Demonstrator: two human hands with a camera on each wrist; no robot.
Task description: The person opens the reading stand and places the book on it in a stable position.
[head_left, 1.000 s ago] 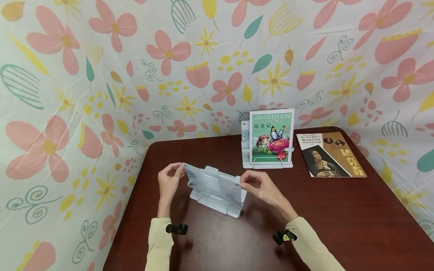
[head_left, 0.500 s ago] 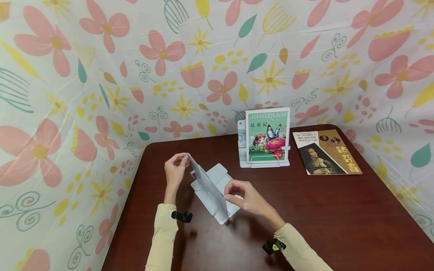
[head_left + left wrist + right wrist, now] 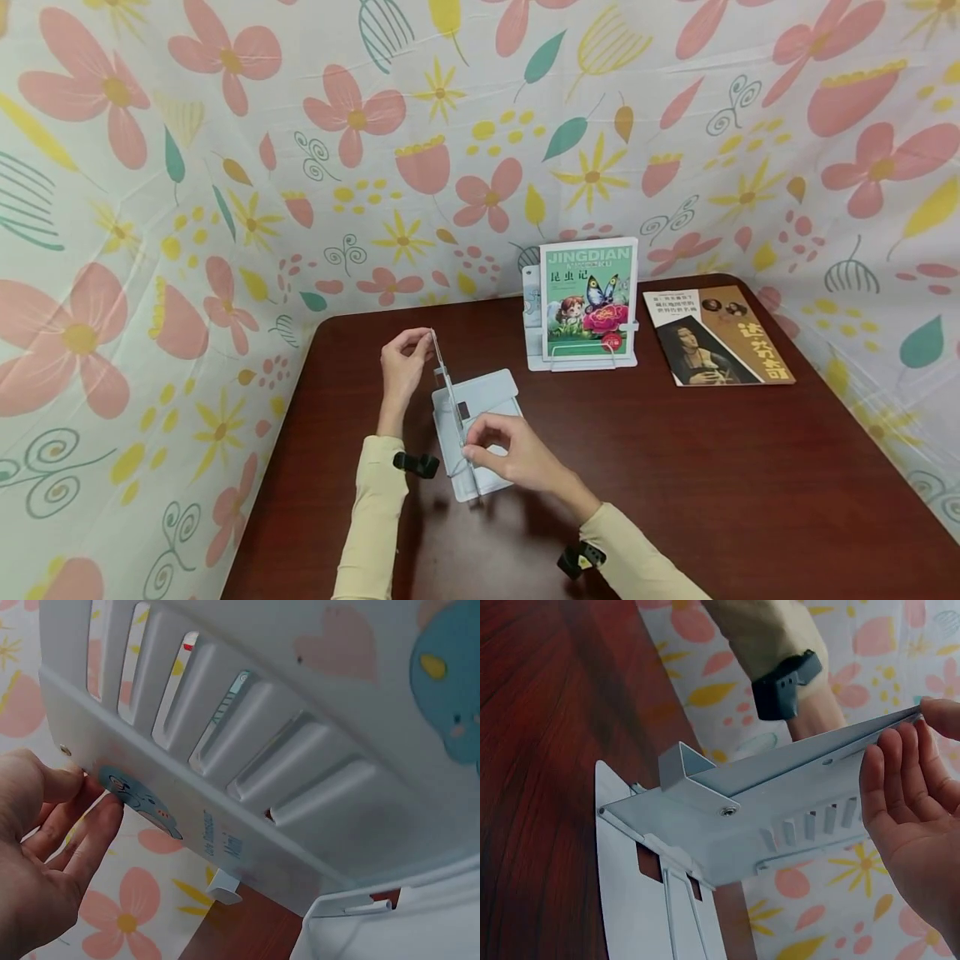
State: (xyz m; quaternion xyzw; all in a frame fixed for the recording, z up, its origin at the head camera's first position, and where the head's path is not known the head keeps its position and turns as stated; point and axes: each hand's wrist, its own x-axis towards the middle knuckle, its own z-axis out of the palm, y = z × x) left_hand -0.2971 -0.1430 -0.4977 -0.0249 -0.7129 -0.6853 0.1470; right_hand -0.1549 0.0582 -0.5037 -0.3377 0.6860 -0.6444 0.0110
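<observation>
A pale blue-grey metal book stand stands on the table, its base flat and its slotted back panel raised, seen nearly edge-on in the head view. My left hand pinches the panel's far upper corner between thumb and fingers. At the near upper corner, my right hand pinches the panel's edge. Cartoon dinosaur prints and a row of slots show on the panel in the left wrist view. The right wrist view shows the hinged base with a wire holder and a bracket on the panel.
Behind on the dark wooden table, a second stand holds a green children's book upright. To its right lies a brown and white book. A flower-patterned cloth hangs behind and to the sides of the table.
The book stand has turned on the table from facing me to nearly edge-on. My left hand has moved away and to the right; my right hand has come nearer and to the left.
</observation>
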